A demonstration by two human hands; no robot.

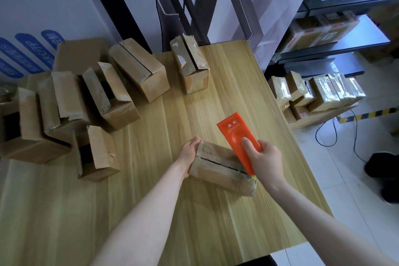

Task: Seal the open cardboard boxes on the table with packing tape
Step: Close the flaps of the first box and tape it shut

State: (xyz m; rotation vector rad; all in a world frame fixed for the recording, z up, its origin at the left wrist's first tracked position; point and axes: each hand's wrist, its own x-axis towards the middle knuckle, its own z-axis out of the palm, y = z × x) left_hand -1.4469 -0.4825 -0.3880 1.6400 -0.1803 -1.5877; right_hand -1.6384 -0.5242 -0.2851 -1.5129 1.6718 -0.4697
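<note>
A small cardboard box [218, 170] lies on the wooden table [151, 211] in front of me, its top flaps folded down with a dark gap along the seam. My left hand [189, 152] rests flat against the box's left end, fingers straight. My right hand [264, 161] grips an orange tape dispenser [235, 136], thumb on top. The dispenser's lower end touches the box's top near its right end, where a bit of tape shows at the corner. Several other cardboard boxes [121, 95] with loose or raised flaps stand along the table's left and far side.
One box [191, 67] stands alone at the table's far middle. Right of the table, metal shelving [336, 49] holds parcels, and taped boxes [319, 93] are stacked on the floor. Cables and a dark object [382, 164] lie on the tiled floor.
</note>
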